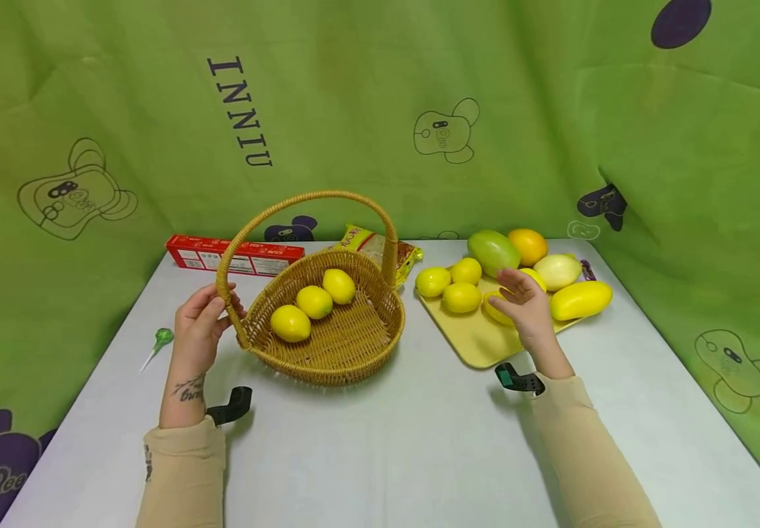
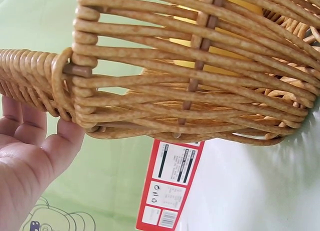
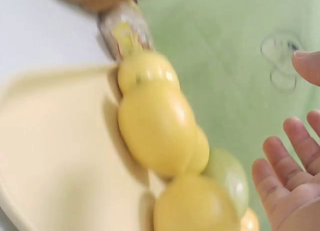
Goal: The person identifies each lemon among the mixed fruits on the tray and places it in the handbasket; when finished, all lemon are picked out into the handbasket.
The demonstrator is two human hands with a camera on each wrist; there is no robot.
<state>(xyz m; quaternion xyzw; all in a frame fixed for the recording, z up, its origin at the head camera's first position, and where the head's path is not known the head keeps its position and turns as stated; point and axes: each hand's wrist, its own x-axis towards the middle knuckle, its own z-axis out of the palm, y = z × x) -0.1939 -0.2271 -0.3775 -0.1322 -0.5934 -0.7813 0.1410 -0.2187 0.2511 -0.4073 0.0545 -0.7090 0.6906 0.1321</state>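
My left hand (image 1: 199, 326) holds the wicker basket (image 1: 327, 375) at the lower left end of its arched handle (image 1: 227, 271), thumb on the near side and fingers behind. In the left wrist view, those fingers touch the underside of the wrapped handle (image 2: 30, 81). Three lemons (image 1: 314, 301) lie in a row inside the basket. Over the yellow tray (image 1: 472, 343) hangs my right hand (image 1: 529, 312), its fingers spread and nothing in them. Several lemons (image 1: 462, 298) are on that tray; one is partly hidden behind the hand. The right wrist view is blurred.
Behind the basket are a red box (image 1: 241, 255) and a yellow snack bag (image 1: 367, 244). A green lollipop (image 1: 163, 336) lies left. Around the tray's back and right are a green mango-like fruit (image 1: 492, 253), an orange (image 1: 528, 247), a pale melon (image 1: 558, 272) and a long yellow fruit (image 1: 581, 300).
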